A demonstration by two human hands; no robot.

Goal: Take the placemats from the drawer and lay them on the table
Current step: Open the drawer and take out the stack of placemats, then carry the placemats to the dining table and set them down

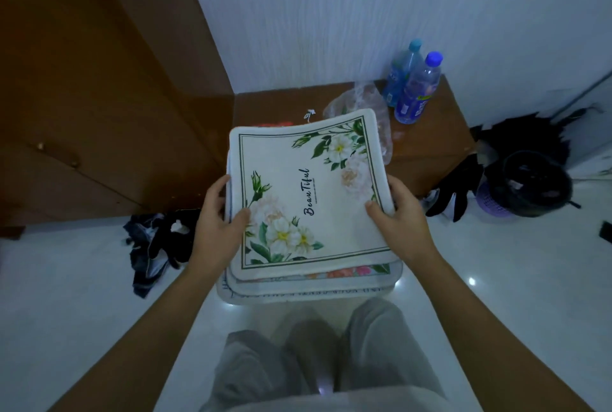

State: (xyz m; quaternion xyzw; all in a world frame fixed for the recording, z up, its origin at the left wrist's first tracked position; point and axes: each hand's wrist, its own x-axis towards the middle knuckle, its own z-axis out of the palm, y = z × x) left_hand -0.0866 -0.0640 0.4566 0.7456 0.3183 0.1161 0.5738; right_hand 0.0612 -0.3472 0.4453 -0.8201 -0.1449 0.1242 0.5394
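**Q:** Where are the mats [308, 199] now?

**A:** In my grip, held over the white floor [66, 279] on the near side of the brown table [427, 133]. My left hand [218, 216] pinches their left edge and my right hand [400, 212] pinches the right edge. Both thumbs are on top, fingers underneath. The hands are well apart with the mats between them.

**Q:** How do they handle?

**A:** Soft and light, I'd judge. There are several cloth-like sheets, with the floral one on top. The far edge bows where nothing supports it. They aren't fragile, but the layers sit askew and could slide apart.

**Q:** So where do you hold them?

**A:** By both side edges, squeezing all the layers together. The table's far right has two bottles [414, 83] and a bag [361, 103] on it, so I'd lay the mats left of those.
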